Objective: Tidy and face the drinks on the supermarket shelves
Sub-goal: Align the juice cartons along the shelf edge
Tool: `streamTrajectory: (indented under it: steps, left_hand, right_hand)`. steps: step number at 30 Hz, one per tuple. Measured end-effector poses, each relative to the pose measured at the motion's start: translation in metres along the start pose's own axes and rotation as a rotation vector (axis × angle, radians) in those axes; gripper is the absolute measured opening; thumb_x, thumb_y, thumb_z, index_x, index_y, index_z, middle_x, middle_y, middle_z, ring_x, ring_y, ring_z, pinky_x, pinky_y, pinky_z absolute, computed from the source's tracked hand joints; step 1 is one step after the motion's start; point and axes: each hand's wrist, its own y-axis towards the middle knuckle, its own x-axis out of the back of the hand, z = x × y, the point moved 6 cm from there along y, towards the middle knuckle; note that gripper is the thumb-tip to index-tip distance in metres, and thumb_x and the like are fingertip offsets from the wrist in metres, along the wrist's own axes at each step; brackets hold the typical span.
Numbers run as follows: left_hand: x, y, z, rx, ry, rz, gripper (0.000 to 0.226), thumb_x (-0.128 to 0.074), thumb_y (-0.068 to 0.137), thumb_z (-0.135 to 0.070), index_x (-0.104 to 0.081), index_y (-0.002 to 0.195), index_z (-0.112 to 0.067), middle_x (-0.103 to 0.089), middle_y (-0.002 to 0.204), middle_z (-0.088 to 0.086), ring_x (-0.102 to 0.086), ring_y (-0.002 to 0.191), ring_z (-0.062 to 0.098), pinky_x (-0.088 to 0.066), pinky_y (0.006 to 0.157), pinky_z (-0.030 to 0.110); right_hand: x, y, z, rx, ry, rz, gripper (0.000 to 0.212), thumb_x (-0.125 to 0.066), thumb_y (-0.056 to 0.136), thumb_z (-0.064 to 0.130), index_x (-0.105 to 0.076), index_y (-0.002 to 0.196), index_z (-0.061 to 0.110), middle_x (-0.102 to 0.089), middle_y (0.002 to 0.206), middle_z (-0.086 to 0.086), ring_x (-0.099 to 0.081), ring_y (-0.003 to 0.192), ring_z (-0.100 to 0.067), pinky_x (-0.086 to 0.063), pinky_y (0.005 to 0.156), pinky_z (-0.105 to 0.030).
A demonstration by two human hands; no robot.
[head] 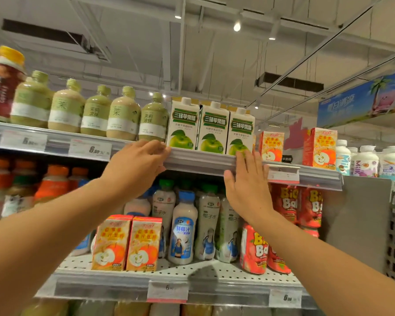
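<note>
Three white green-apple cartons [212,128] stand side by side at the front of the top shelf [201,161]. My left hand [138,166] is raised just left of them, fingers relaxed, its fingertips at the shelf rail by the leftmost carton's base. My right hand [246,185] is held flat with straight fingers, its fingertips at the base of the rightmost carton [241,133]. Neither hand holds anything. Green tea bottles [123,114] line the top shelf to the left.
Orange apple-juice cartons [271,145] and white milk bottles [365,161] stand to the right on the top shelf. The lower shelf [169,286] holds apple cartons [127,244], coconut drink bottles [184,229] and red bottles [254,249]. Orange-capped bottles [53,185] stand at left.
</note>
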Motion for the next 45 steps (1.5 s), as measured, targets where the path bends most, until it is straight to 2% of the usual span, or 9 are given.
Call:
streamTrajectory:
  steps: [5, 10, 13, 18, 21, 26, 32, 38, 45]
  left_hand:
    - [-0.008, -0.001, -0.007, 0.063, 0.0, -0.045, 0.038, -0.057, 0.093, -0.024, -0.055, 0.127, -0.008, -0.056, 0.124, 0.009, -0.051, 0.107, 0.031, -0.043, 0.085, 0.042]
    - [-0.008, -0.001, -0.007, 0.121, -0.012, -0.088, 0.028, -0.057, 0.091, -0.02, -0.056, 0.118, -0.013, -0.055, 0.12, 0.006, -0.05, 0.104, 0.028, -0.041, 0.084, 0.041]
    - [-0.009, -0.002, -0.009, 0.109, -0.004, -0.106, 0.028, -0.058, 0.09, -0.017, -0.055, 0.117, -0.013, -0.054, 0.119, 0.005, -0.048, 0.103, 0.027, -0.036, 0.082, 0.035]
    - [-0.007, -0.003, -0.008, 0.124, -0.021, -0.125, 0.019, -0.054, 0.091, -0.012, -0.056, 0.111, -0.01, -0.054, 0.113, 0.006, -0.047, 0.1, 0.027, -0.019, 0.073, 0.028]
    - [-0.008, -0.003, -0.009, 0.129, -0.022, -0.114, 0.019, -0.051, 0.092, -0.012, -0.055, 0.112, -0.011, -0.053, 0.115, 0.006, -0.046, 0.102, 0.026, -0.023, 0.075, 0.029]
    - [-0.006, -0.002, -0.011, 0.125, -0.013, -0.104, 0.018, -0.054, 0.091, -0.013, -0.054, 0.109, -0.011, -0.053, 0.111, 0.005, -0.046, 0.098, 0.025, -0.019, 0.072, 0.028]
    - [-0.005, 0.011, -0.018, 0.161, 0.017, 0.031, 0.04, -0.067, 0.074, -0.029, -0.045, 0.105, -0.017, -0.048, 0.106, 0.004, -0.043, 0.091, 0.022, -0.035, 0.074, 0.034]
    - [-0.01, 0.04, -0.059, 0.114, 0.105, 0.154, 0.059, -0.047, 0.087, -0.061, -0.037, 0.131, -0.024, -0.042, 0.133, 0.008, -0.04, 0.123, 0.032, -0.034, 0.103, 0.049]
    - [-0.018, 0.088, -0.133, 0.176, 0.12, 0.264, 0.047, -0.065, 0.086, -0.042, -0.049, 0.122, -0.015, -0.049, 0.12, 0.009, -0.048, 0.112, 0.029, -0.039, 0.078, 0.037]
  right_hand:
    - [-0.014, -0.03, 0.013, -0.013, -0.052, 0.083, 0.075, -0.033, 0.101, 0.046, 0.006, 0.155, 0.012, 0.02, 0.161, -0.01, 0.018, 0.148, -0.024, 0.008, 0.119, -0.043]
    - [-0.037, -0.075, 0.049, 0.131, 0.048, 0.141, 0.069, -0.05, 0.096, 0.032, -0.017, 0.154, 0.014, 0.019, 0.161, -0.004, 0.017, 0.147, -0.021, -0.002, 0.121, -0.041]
    - [-0.075, -0.093, 0.087, 0.254, 0.098, 0.304, 0.067, -0.052, 0.095, 0.035, -0.023, 0.153, 0.019, 0.012, 0.162, 0.004, -0.004, 0.149, -0.021, -0.022, 0.118, -0.037]
    - [-0.122, -0.096, 0.128, 0.355, -0.017, 0.418, 0.078, -0.049, 0.094, 0.05, -0.015, 0.155, 0.016, -0.021, 0.159, -0.006, -0.028, 0.139, -0.032, -0.028, 0.114, -0.043]
    - [-0.118, -0.09, 0.131, 0.301, 0.094, 0.312, 0.061, -0.055, 0.088, 0.058, -0.045, 0.134, 0.019, -0.052, 0.131, -0.002, -0.048, 0.115, -0.025, -0.046, 0.094, -0.041]
    - [-0.114, -0.084, 0.133, 0.148, 0.317, 0.489, 0.046, -0.069, 0.084, 0.047, -0.041, 0.115, 0.026, -0.062, 0.114, 0.0, -0.063, 0.095, -0.02, -0.054, 0.081, -0.042]
    - [-0.049, -0.092, 0.092, 0.267, 0.247, 0.44, 0.047, -0.061, 0.087, 0.028, -0.04, 0.129, 0.033, -0.049, 0.127, 0.006, -0.06, 0.104, -0.024, -0.052, 0.085, -0.041]
    - [0.085, -0.051, -0.006, 0.269, 0.314, 0.315, 0.051, -0.053, 0.084, 0.019, -0.041, 0.128, 0.042, -0.057, 0.119, 0.013, -0.06, 0.105, -0.013, -0.054, 0.085, -0.041]
    - [0.174, 0.067, -0.082, 0.224, 0.042, 0.141, 0.046, -0.065, 0.091, 0.026, -0.047, 0.132, 0.023, -0.057, 0.104, 0.012, -0.055, 0.09, -0.011, -0.044, 0.062, -0.017]
